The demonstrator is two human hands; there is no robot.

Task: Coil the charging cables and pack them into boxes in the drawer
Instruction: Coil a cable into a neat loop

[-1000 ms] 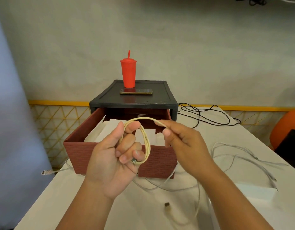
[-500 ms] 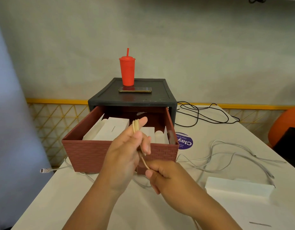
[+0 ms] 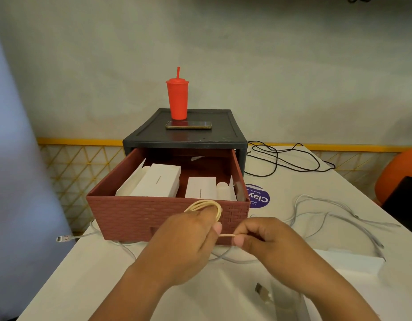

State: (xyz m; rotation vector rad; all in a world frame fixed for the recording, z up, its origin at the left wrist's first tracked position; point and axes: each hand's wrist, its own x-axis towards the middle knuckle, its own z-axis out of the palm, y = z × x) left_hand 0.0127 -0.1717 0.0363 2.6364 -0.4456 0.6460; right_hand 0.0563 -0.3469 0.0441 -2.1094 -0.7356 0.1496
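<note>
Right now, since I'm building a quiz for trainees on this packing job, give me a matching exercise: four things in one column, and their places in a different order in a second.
Things:
1 red cup
2 beige cable
3 black cable
4 white boxes

Places:
A inside the open drawer
B on the table, right of the drawer unit
C held between the left hand and right hand
D upright on top of the drawer unit

Pairs: 1-D, 2-C, 3-B, 4-A
</note>
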